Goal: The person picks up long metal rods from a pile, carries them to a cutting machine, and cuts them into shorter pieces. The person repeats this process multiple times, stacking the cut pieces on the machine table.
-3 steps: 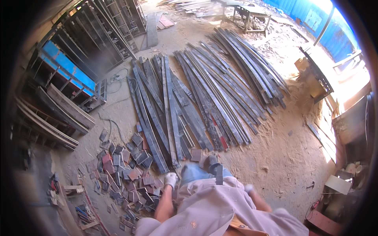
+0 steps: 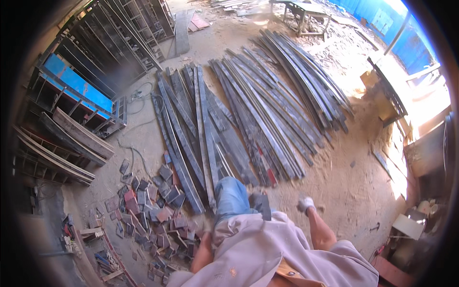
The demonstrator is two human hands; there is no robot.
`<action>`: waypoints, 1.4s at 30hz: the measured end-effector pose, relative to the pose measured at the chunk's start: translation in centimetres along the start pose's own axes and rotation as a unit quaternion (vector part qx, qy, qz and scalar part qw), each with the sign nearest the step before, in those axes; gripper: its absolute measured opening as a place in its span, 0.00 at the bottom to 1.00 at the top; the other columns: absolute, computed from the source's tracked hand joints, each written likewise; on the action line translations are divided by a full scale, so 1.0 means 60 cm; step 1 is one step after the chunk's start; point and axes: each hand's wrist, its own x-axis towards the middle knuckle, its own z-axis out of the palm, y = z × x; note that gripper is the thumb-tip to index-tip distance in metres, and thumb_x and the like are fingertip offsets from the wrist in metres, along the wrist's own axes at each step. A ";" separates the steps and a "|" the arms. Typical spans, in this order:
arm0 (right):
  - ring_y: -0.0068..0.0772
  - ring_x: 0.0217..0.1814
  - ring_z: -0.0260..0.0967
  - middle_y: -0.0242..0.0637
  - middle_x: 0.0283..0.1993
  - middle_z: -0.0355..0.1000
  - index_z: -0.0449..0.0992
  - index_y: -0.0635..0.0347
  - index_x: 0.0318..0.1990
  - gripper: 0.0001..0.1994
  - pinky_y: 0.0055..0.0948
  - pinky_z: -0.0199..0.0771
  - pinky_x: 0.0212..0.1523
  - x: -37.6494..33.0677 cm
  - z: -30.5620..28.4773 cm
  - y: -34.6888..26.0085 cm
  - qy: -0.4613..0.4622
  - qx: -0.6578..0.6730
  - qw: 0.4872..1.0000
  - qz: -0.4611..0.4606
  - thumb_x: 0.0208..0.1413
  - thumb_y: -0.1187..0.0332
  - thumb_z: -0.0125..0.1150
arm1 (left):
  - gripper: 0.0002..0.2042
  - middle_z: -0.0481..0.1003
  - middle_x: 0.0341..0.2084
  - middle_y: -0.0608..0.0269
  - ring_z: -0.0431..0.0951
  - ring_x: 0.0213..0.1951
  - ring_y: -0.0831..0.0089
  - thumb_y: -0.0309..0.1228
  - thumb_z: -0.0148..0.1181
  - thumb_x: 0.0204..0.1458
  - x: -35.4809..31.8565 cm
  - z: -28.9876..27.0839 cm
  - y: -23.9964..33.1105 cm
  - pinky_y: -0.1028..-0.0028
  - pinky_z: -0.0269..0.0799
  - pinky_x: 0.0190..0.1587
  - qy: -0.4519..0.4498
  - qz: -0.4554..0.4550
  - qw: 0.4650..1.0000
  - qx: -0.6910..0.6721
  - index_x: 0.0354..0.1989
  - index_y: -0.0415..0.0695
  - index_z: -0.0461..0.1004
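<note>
My right hand (image 2: 304, 203), in a whitish work glove, hangs out to the right over the sandy floor. No object shows in it, and its fingers are too indistinct to read. My left hand (image 2: 206, 225) is smeared by motion beside my thigh, close to the heap of cut wood blocks (image 2: 165, 214). Ahead of my jeans-clad leg (image 2: 230, 195) lie long dark wooden strips (image 2: 260, 124) in loose rows, apart from both hands. A red-marked strip (image 2: 271, 176) is at their near end.
Dark metal frames (image 2: 103, 43) and a blue panel (image 2: 79, 83) line the left. A cable (image 2: 138, 155) trails across the floor. A workbench (image 2: 303, 12) stands far off, with a dark-edged machine or table (image 2: 387, 93) at right. A hammer-like tool (image 2: 375, 226) lies at lower right.
My right hand has swung forward and outward from my side. My left hand has swung back toward my body, and my left leg has come forward toward the strips.
</note>
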 end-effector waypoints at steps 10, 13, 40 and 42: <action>0.27 0.28 0.76 0.35 0.31 0.81 0.83 0.59 0.43 0.08 0.33 0.78 0.31 0.409 -0.642 -0.004 0.210 0.627 0.746 0.072 0.63 0.66 0.61 | 0.21 0.85 0.39 0.46 0.87 0.45 0.52 0.48 0.53 0.62 0.264 -0.087 0.172 0.51 0.80 0.46 -0.209 -0.073 0.975 0.034 0.41 0.43 0.85; 0.38 0.37 0.78 0.40 0.35 0.81 0.84 0.57 0.39 0.11 0.40 0.78 0.39 0.473 -0.620 0.007 0.181 0.335 0.924 0.035 0.61 0.61 0.62 | 0.23 0.85 0.39 0.45 0.87 0.45 0.51 0.50 0.52 0.61 0.530 -0.202 0.307 0.50 0.80 0.46 -0.202 0.065 0.969 0.124 0.38 0.42 0.86; 0.30 0.34 0.79 0.37 0.33 0.82 0.84 0.59 0.44 0.14 0.33 0.79 0.41 1.405 -1.913 -0.253 0.177 0.690 0.697 0.074 0.62 0.59 0.60 | 0.16 0.86 0.40 0.53 0.87 0.43 0.53 0.43 0.56 0.63 1.574 -1.030 1.037 0.52 0.82 0.45 -0.163 -0.010 0.986 0.025 0.47 0.48 0.85; 0.38 0.34 0.79 0.41 0.32 0.81 0.84 0.58 0.42 0.15 0.38 0.78 0.41 1.473 -1.938 -0.231 0.211 0.591 0.776 0.066 0.62 0.57 0.58 | 0.16 0.86 0.40 0.53 0.87 0.43 0.54 0.43 0.56 0.63 1.666 -1.070 1.114 0.52 0.82 0.45 -0.179 0.006 0.984 0.020 0.46 0.48 0.85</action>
